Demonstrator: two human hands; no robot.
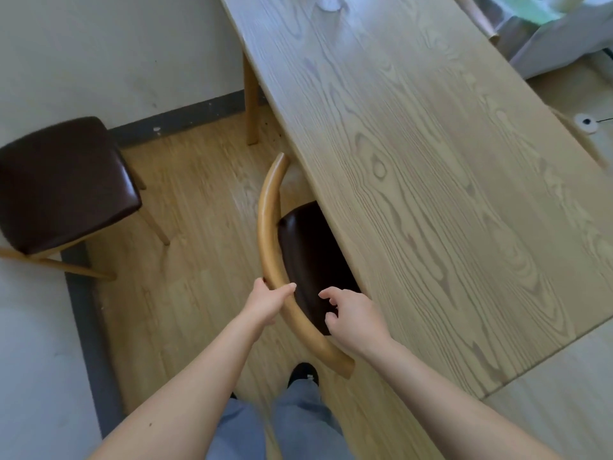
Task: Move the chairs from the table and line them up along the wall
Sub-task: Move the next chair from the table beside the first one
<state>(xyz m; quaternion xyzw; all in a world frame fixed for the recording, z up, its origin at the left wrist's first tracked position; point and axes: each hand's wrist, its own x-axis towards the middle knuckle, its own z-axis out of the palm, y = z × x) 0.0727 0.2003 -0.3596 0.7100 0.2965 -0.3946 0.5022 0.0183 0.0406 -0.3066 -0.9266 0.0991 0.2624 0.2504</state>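
Chair at table: solid wood frame, stiff, prob moderate weight, so a 2-hand job. Best grip = the curved backrest rail, one hand each side of centre so it doesn't yaw when pulled. Lacquered wood looks smooth, could slip, so wrap fingers fully. Seat pad is soft, no use as a handle.

Hands: left hand closed round the rail, thumb over the top, fingers under. Right hand open, fingers curled, hovering over the seat just inside the rail, not gripping anything yet.

Look: light-oak bent rail, dark brown leatherette seat, glossy. Seat mostly tucked under table edge, only the back part shows.

Location: chair centre frame, table running from 12 to 4 o'clock of it. Second chair, same type, sits at 9 o'clock near the wall corner, looks already placed. Wood-look floor, should slide OK, but legs may chatter; lifting slightly is safer.
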